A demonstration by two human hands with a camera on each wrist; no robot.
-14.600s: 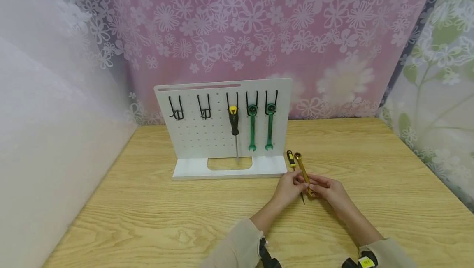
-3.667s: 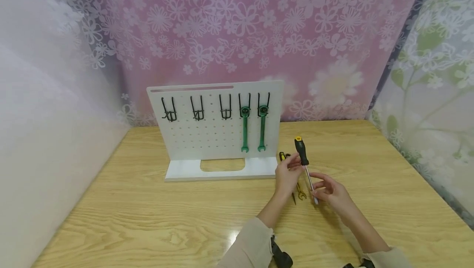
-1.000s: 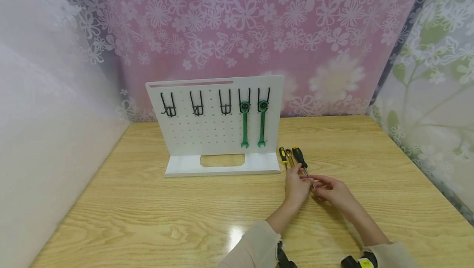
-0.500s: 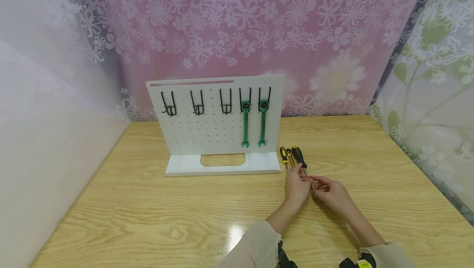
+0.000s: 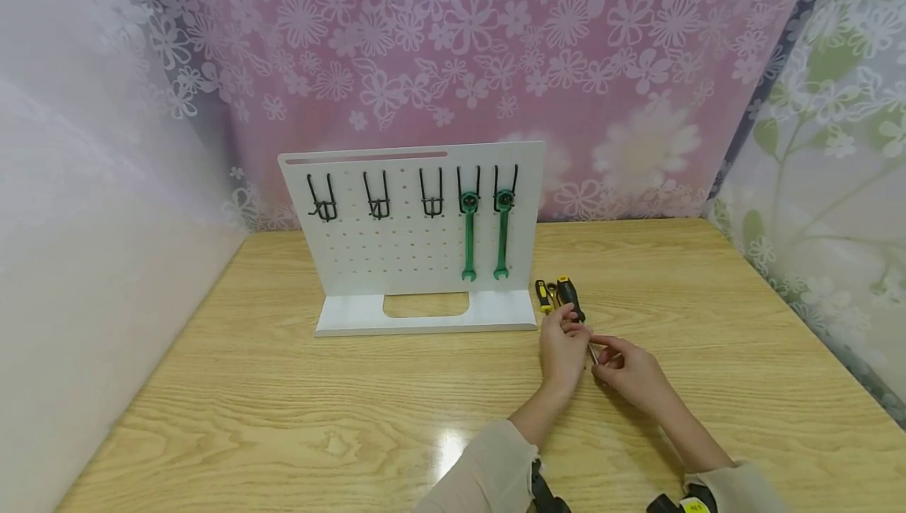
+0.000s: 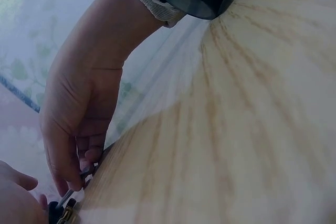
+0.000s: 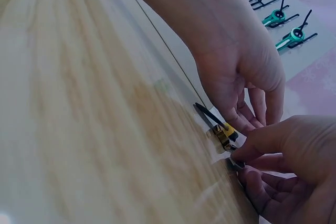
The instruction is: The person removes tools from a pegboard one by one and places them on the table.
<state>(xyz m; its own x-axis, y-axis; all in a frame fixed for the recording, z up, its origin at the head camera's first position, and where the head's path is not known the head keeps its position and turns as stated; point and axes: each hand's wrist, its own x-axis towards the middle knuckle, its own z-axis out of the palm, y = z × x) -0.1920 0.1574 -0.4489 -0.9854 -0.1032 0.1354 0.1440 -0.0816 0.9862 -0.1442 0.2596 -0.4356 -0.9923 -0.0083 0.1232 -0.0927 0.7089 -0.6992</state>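
Note:
A large black-and-yellow screwdriver point(image 5: 570, 299) lies slanted on the table, right of the pegboard. My right hand point(image 5: 635, 375) pinches its metal shaft point(image 5: 593, 354) near the tip between thumb and fingers. Over the neck of this screwdriver is my left hand point(image 5: 565, 352), fingers loosely bent at the tools. Its thumb point(image 6: 25, 180) stands apart from its fingers in the left wrist view. Beside the large screwdriver lie a small yellow-and-black screwdriver point(image 5: 543, 295) and a gold ratchet wrench point(image 5: 553, 291). Their lower ends are hidden behind my left hand in the head view.
A white pegboard point(image 5: 396, 249) stands on a white base point(image 5: 357, 315) left of my hands. Two green ratchet wrenches point(image 5: 469, 238) hang at its right side; three black hooks point(image 5: 432, 194) hold nothing. Patterned curtains point(image 5: 453, 49) surround the wooden table point(image 5: 283, 403).
The large screwdriver hung on the pegboard at first, then was held up by my hands, and now lies beside the other tools. My left hand has just shifted slightly up toward its handle.

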